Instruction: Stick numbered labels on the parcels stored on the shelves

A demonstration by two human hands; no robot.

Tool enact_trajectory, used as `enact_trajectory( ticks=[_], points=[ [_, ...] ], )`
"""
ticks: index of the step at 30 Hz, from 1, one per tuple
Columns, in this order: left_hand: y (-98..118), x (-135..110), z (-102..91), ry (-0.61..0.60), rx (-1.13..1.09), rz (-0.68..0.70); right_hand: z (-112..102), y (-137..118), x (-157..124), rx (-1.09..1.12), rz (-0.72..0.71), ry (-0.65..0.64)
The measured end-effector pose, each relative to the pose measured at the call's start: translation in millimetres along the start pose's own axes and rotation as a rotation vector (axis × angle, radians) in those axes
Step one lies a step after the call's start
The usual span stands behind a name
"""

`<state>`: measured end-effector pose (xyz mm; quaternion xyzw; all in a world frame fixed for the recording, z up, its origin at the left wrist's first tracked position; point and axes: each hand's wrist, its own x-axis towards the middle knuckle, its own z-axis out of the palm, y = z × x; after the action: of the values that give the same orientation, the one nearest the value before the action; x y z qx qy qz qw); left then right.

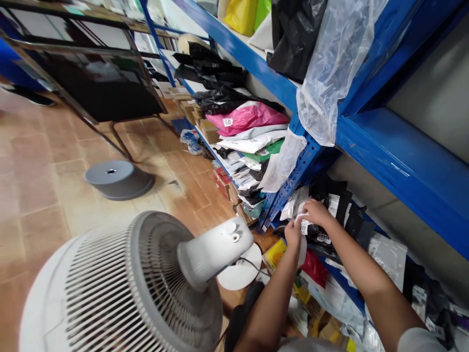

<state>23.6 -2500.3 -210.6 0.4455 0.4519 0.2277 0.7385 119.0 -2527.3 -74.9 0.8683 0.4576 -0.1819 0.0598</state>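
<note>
Both of my hands meet over a pile of mailing bags on the low blue shelf. My left hand (pixel 293 234) has its fingers pinched together at the near edge of a white plastic mailing bag (pixel 293 204). Just right of it, my right hand (pixel 316 213) is closed with bent fingers on the same bag, its fingertips close to my left fingers. A white label (pixel 304 226) ending in "009" shows beneath my right hand. Black mailing bags (pixel 339 191) with white labels lie behind and to the right. My fingers hide part of the white bag.
A large white fan (pixel 154 274) stands close on my left. Blue shelf uprights and a beam (pixel 403 166) frame the pile. A pink bag (pixel 249 118) tops another stack. Nearby are a red bag (pixel 314 268), a grey round base (pixel 113 177) and a black chair (pixel 91 88).
</note>
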Motion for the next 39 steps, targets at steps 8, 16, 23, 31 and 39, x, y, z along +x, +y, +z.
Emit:
enact_trajectory(
  ticks=[8, 16, 23, 31, 39],
  points=[
    [8, 4, 4.1, 0.096, 0.109, -0.006, 12, -16, 22, -0.076, 0.229, 0.003],
    [-1, -56, -1.9, 0.255, 0.100, 0.059, 12, -21, 24, -0.118, 0.228, 0.028],
    [17, -38, -17.0, 0.325, 0.001, 0.187, 10, -19, 23, -0.082, -0.180, 0.011],
    [15, 7, -17.9, 0.092, -0.128, 0.238, 14, 3, 23, 0.026, -0.128, 0.001],
    [13, 15, -20.3, 0.065, -0.103, 0.165, 20, -2, 31, 0.096, 0.039, 0.036]
  ],
)
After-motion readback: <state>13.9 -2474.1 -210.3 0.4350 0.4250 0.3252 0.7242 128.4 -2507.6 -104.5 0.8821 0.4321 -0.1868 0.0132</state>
